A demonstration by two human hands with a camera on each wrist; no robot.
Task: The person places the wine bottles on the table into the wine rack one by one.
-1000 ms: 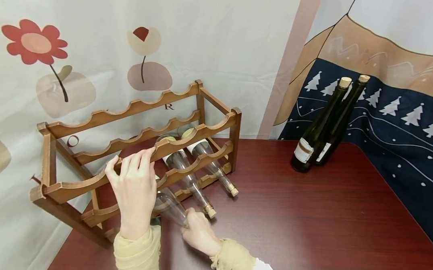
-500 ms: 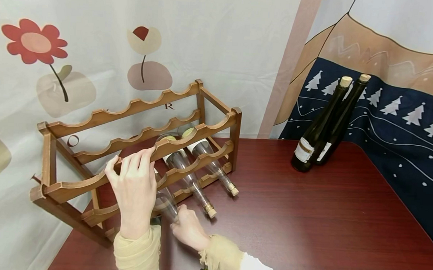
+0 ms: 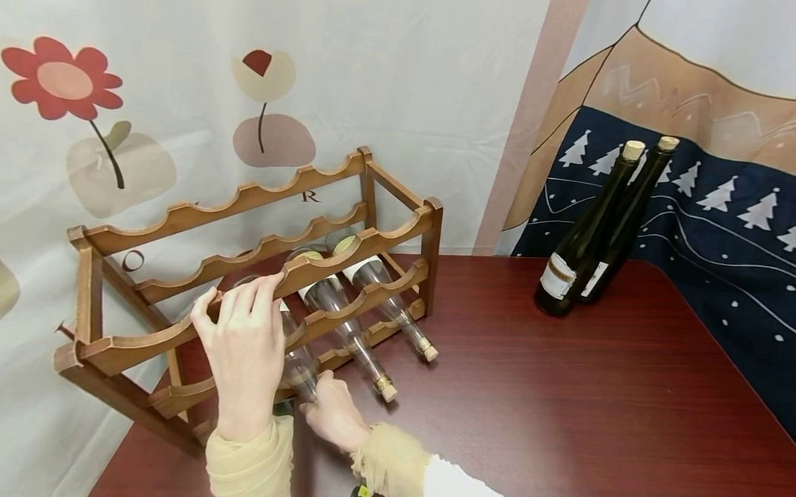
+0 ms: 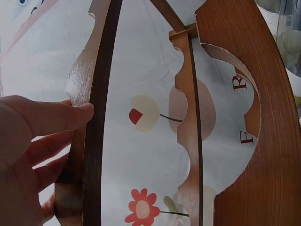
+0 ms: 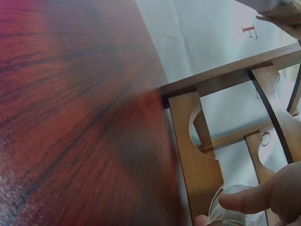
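Note:
A wooden wine rack (image 3: 431, 257) with scalloped rails stands on the reddish-brown table. My left hand (image 3: 247, 353) grips its upper front rail; in the left wrist view the thumb (image 4: 70, 117) lies on one side of the rail, with the fingers behind. Low in the rack, my right hand (image 3: 336, 412) holds a clear glass bottle (image 3: 299, 366) by its neck end, the bottle lying through the lower level. The right wrist view shows the thumb (image 5: 249, 200) against the glass near a scalloped rail. The palm hides the neck end.
Two corked clear bottles (image 3: 351, 328) lie in the rack to the right of the held one, necks toward the front. Two dark green corked bottles (image 3: 571, 256) lean against the dark printed cloth (image 3: 705, 247) at the back right. A pale printed cloth (image 3: 412, 71) hangs behind the rack.
My right hand has moved left and slightly up toward the rack, and the clear bottle has slid deeper into it. My left hand keeps its grip on the rail.

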